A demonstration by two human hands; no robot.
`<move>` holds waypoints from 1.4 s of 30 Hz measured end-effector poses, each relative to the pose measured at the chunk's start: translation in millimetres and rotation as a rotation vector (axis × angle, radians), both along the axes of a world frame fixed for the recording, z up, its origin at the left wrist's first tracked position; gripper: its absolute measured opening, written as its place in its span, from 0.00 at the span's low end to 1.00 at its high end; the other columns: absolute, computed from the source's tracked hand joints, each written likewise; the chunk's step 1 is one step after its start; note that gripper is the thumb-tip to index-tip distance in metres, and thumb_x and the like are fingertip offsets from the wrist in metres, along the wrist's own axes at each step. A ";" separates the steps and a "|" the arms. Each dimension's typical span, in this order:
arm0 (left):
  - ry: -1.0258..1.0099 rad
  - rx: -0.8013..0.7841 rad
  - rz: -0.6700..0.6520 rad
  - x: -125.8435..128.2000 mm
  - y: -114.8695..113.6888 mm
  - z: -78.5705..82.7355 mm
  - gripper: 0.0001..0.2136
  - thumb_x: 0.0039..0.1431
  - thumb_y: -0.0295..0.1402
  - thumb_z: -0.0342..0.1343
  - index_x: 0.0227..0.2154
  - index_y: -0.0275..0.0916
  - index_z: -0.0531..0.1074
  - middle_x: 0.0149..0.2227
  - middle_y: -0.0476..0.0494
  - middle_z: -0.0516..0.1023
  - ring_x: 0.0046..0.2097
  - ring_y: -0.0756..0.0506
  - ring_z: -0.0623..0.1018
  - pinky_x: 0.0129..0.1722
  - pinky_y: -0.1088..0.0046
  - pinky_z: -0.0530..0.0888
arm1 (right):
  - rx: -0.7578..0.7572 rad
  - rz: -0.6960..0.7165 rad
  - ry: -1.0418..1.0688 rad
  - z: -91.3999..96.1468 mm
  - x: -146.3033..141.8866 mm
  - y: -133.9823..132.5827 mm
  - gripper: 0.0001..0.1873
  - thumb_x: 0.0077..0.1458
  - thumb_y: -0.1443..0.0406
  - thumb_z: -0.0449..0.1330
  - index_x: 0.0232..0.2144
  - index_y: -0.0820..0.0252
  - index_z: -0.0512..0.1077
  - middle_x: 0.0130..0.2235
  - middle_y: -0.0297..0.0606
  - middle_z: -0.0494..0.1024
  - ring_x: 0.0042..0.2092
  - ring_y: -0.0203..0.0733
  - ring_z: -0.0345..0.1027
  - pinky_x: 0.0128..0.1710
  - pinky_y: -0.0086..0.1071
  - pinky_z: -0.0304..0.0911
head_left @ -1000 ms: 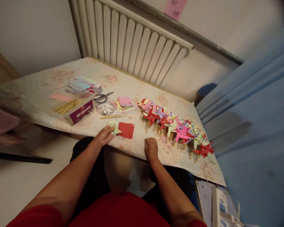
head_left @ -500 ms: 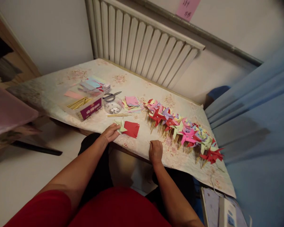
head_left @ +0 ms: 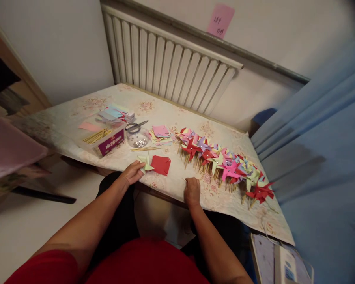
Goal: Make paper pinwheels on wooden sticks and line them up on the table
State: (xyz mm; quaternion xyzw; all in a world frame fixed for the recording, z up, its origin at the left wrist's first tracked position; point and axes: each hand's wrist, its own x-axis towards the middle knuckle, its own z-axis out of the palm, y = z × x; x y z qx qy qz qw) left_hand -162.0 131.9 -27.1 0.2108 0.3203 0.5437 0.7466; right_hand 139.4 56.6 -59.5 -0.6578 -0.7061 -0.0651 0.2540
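Between the fingers and thumb of my left hand [head_left: 133,172] is a pale green paper pinwheel [head_left: 146,163], its points folded in. Just right of it lies a red paper square [head_left: 161,165] with cuts at its corners. My right hand [head_left: 192,191] is closed at the table's front edge, and the thin pale tip of a stick pokes out by the thumb; the rest is hidden in the fist. Loose wooden sticks [head_left: 144,148] lie beyond the red paper, in front of a clear round tub [head_left: 137,140] of small shiny pins.
Rows of finished pinwheels on sticks [head_left: 217,161] fill the right side. A box of sticks [head_left: 111,142], scissors [head_left: 136,126] and stacked cut papers [head_left: 161,132] stand at the left and back. A radiator [head_left: 168,59] runs behind the table [head_left: 165,105]; a blue curtain [head_left: 313,157] hangs at right.
The camera view has tilted up slightly. My left hand has drawn the green pinwheel slightly left, away from the red paper; my right hand stays about where it was.
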 end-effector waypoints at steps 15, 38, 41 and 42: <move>-0.027 -0.045 0.023 4.4 -12.0 10.6 0.09 0.47 0.17 0.63 0.31 0.32 0.73 0.29 0.42 0.81 0.31 0.47 0.81 0.35 0.74 0.79 | -0.180 -0.106 0.421 23.0 17.5 -13.4 0.12 0.48 0.77 0.53 0.30 0.62 0.75 0.34 0.42 0.73 0.41 0.45 0.62 0.46 0.35 0.57; -0.389 0.321 -0.401 83.8 -87.7 126.0 0.17 0.42 0.33 0.72 0.20 0.38 0.66 0.19 0.54 0.66 0.26 0.51 0.68 0.30 0.73 0.66 | -0.239 0.131 1.418 190.6 -76.4 -83.7 0.10 0.53 0.61 0.60 0.37 0.59 0.69 0.17 0.24 0.70 0.17 0.30 0.59 0.19 0.23 0.54; -0.380 0.327 -0.410 83.1 -89.3 128.0 0.16 0.44 0.32 0.71 0.20 0.38 0.66 0.19 0.53 0.66 0.25 0.51 0.68 0.30 0.73 0.65 | -0.270 0.178 1.473 192.1 -85.8 -85.9 0.10 0.52 0.62 0.60 0.37 0.58 0.69 0.17 0.24 0.71 0.17 0.30 0.60 0.18 0.23 0.55; -0.380 0.326 -0.411 82.8 -89.6 128.2 0.16 0.44 0.32 0.71 0.20 0.38 0.66 0.19 0.53 0.66 0.25 0.51 0.68 0.30 0.73 0.65 | -0.272 0.189 1.495 191.5 -87.7 -85.7 0.10 0.52 0.62 0.60 0.37 0.58 0.68 0.17 0.24 0.71 0.16 0.31 0.60 0.18 0.23 0.55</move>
